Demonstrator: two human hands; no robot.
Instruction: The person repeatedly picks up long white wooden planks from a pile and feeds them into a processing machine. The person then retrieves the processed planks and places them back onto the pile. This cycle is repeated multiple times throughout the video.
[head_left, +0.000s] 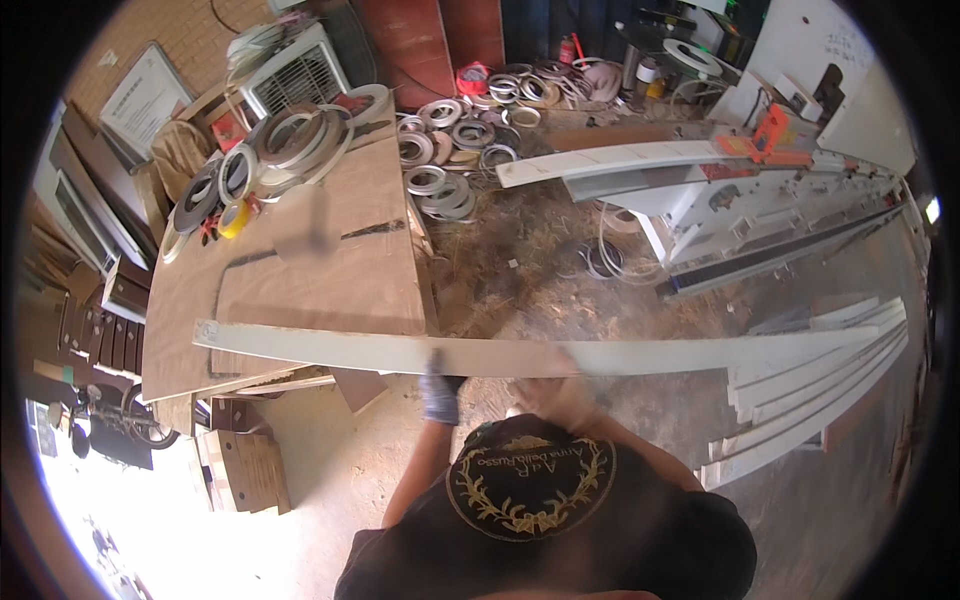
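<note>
A long, narrow white board [640, 359] lies crosswise in front of my body, its left end over the brown-topped table. My left hand [440, 392], in a grey glove with dark fingertips, is closed on the board's near edge. Bare and smeared by motion, my right hand [553, 392] is at the same edge a little further right; its finger position is unclear. Between the hands, part of the board's face looks brownish and blurred. The board's right end reaches over a stack of white strips [790, 400].
The brown-topped table [330, 280] at left carries rolls of edge banding [238, 172] and yellow tape [233, 218]. More rolls [475, 133] cover the floor behind. A long white machine [740, 200] with orange parts stands far right. A cardboard box [243, 470] sits near left.
</note>
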